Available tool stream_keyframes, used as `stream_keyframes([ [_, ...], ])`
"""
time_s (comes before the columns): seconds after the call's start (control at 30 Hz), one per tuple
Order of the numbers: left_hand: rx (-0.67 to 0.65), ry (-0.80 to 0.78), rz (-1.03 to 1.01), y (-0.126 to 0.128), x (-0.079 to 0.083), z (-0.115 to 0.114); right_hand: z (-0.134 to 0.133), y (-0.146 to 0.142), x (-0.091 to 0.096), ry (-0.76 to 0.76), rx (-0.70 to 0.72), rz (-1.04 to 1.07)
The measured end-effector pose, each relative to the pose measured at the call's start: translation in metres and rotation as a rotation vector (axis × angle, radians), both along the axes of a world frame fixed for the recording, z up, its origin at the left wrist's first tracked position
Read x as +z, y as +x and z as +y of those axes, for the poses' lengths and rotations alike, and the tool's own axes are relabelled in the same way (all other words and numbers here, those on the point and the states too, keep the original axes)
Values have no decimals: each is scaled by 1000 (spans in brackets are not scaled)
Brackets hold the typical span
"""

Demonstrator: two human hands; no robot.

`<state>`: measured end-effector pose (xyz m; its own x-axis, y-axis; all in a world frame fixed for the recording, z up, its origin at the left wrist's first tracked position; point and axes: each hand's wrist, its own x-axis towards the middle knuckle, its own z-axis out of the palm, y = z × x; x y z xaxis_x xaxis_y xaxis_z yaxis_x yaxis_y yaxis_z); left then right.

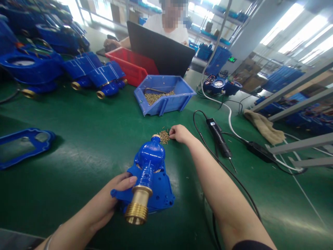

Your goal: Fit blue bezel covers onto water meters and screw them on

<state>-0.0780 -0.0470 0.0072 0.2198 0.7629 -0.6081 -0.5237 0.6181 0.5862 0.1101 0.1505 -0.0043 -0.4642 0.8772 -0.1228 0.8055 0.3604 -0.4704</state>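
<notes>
A blue water meter body (pixel 149 173) with brass threaded ends lies on the green table (pixel 91 139) in front of me. My left hand (pixel 109 203) holds it by its left side, thumb resting on the blue housing. My right hand (pixel 179 133) reaches past the meter to a small pile of brass screws (pixel 163 136), its fingers pinched together at the pile. What sits between the fingertips is too small to make out.
A blue bin (pixel 166 93) of screws stands behind the pile. A black electric screwdriver (pixel 220 139) with its cable lies to the right. A blue cover (pixel 20 146) lies at left, several blue meters (pixel 99 78) at back left. A person sits behind a laptop (pixel 161 52) and red crate (pixel 131 64).
</notes>
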Motion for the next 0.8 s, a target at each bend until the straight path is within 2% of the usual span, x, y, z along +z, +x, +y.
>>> stream_keyframes([
  [0.07, 22, 0, -9, 1, -1, -2, 5, -1, 3, -22, -21, -15],
  [0.13, 32, -2, -10, 1, -1, -3, -5, 1, 12, -19, -47, 10],
  [0.23, 21, -1, 0, 1, -2, -3, -42, 8, 32, -22, -5, 109],
  [0.33, -5, 6, 17, 1, -4, -2, -85, 12, 45, -39, 135, 195],
  [0.43, -6, -5, 21, 2, -7, -3, -109, 12, 43, 1, 218, 225],
  [0.63, 15, -33, 57, 2, -11, -5, -124, 4, 22, 147, 234, 188],
  [0.73, -8, -27, 22, 1, -10, -4, -134, 3, 23, 204, 231, 168],
  [0.8, -4, -17, 12, 1, -9, -4, -137, 5, 29, 183, 244, 166],
])
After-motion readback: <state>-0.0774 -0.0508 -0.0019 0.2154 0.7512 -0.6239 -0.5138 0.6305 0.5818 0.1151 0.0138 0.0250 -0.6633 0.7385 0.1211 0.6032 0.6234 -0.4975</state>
